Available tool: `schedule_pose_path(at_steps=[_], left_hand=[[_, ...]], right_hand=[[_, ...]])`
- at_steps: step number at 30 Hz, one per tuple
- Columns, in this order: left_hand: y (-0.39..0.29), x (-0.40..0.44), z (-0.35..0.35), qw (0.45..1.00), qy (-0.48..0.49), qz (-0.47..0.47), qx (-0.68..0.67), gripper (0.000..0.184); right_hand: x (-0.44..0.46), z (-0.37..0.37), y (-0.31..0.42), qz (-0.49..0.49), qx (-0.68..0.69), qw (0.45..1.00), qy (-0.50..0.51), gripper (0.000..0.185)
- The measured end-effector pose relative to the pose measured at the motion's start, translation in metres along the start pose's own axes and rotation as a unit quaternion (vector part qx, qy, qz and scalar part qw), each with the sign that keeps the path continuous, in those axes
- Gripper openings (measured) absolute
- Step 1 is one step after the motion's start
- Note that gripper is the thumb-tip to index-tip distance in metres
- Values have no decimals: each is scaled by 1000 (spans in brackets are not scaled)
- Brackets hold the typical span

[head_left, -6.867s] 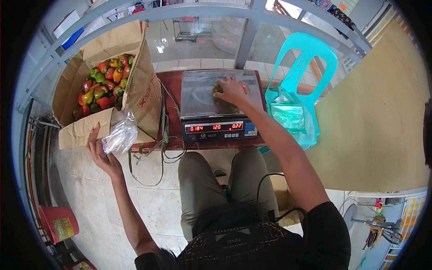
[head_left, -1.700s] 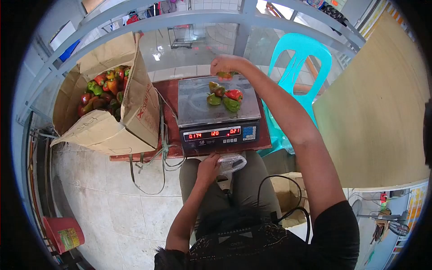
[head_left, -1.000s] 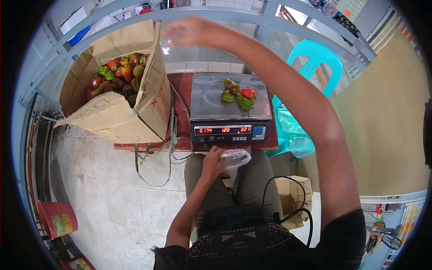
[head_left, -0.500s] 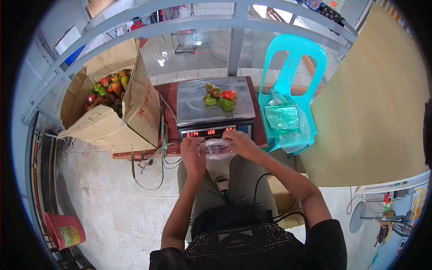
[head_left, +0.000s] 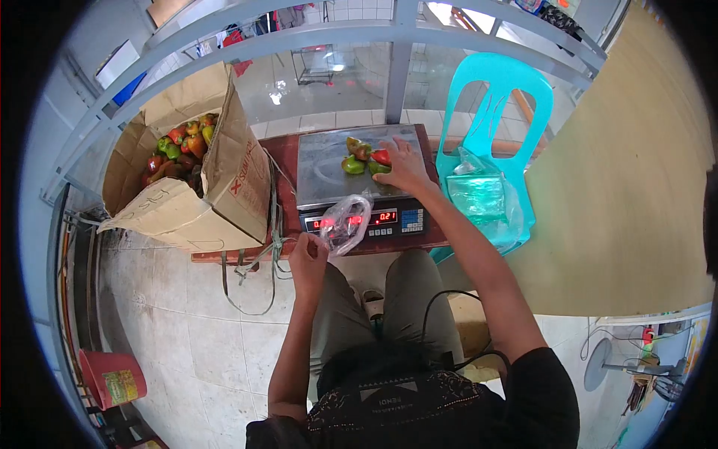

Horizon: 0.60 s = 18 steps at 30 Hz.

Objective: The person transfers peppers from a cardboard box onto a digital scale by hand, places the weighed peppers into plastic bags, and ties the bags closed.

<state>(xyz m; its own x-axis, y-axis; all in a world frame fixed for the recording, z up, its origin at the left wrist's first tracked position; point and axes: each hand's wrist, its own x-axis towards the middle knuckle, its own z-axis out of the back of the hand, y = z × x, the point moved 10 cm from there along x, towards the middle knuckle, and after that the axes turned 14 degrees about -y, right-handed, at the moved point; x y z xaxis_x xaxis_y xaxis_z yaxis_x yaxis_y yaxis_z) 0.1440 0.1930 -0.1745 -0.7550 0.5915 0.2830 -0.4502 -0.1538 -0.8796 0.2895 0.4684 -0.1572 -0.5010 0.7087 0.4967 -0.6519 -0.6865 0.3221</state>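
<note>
A clear plastic bag (head_left: 348,224) hangs from the closed fingers of my left hand (head_left: 307,262), its mouth ringed open in front of the scale's red display. My right hand (head_left: 406,166) reaches over the metal pan of the digital scale (head_left: 318,176), fingers spread and curved over the peppers. Beneath those fingers a red pepper (head_left: 381,156) is partly covered, and so is a green pepper (head_left: 377,168). Another green pepper (head_left: 352,165) and brownish-green peppers (head_left: 359,150) lie just left of them. Whether the fingertips grip a pepper is hidden.
At the left, an open cardboard box (head_left: 238,183) holds many peppers. On the right, a turquoise chair (head_left: 532,135) carries packs of plastic bags (head_left: 479,196). A wooden panel (head_left: 606,224) stands beyond it, and a metal railing (head_left: 400,75) runs behind the red table (head_left: 280,150).
My right hand has let go of the bag and moved forward onto the peppers. The left hand has dropped slightly, still holding the bag, which now stands more upright and open.
</note>
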Motion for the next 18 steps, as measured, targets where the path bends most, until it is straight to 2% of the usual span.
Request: schedule_pose_path(at_steps=[3,9,12,15,18], left_hand=[[-6,4,-1,1000,-18,-7,19,12],[-21,7,-8,998,5,-5,55,17],[-16,8,-15,997,16,-18,75,16],[-15,12,-16,998,18,-12,65,15],[-12,12,-23,998,8,-34,52,17]], right_hand=[[1,-37,-12,-52,1,995,80,91],[-7,-45,-4,-6,-35,998,-48,87],[-11,-18,12,-20,-23,998,-58,79],[-10,-12,-12,-76,62,990,-104,74],[-18,15,-49,-178,113,966,-152,69]])
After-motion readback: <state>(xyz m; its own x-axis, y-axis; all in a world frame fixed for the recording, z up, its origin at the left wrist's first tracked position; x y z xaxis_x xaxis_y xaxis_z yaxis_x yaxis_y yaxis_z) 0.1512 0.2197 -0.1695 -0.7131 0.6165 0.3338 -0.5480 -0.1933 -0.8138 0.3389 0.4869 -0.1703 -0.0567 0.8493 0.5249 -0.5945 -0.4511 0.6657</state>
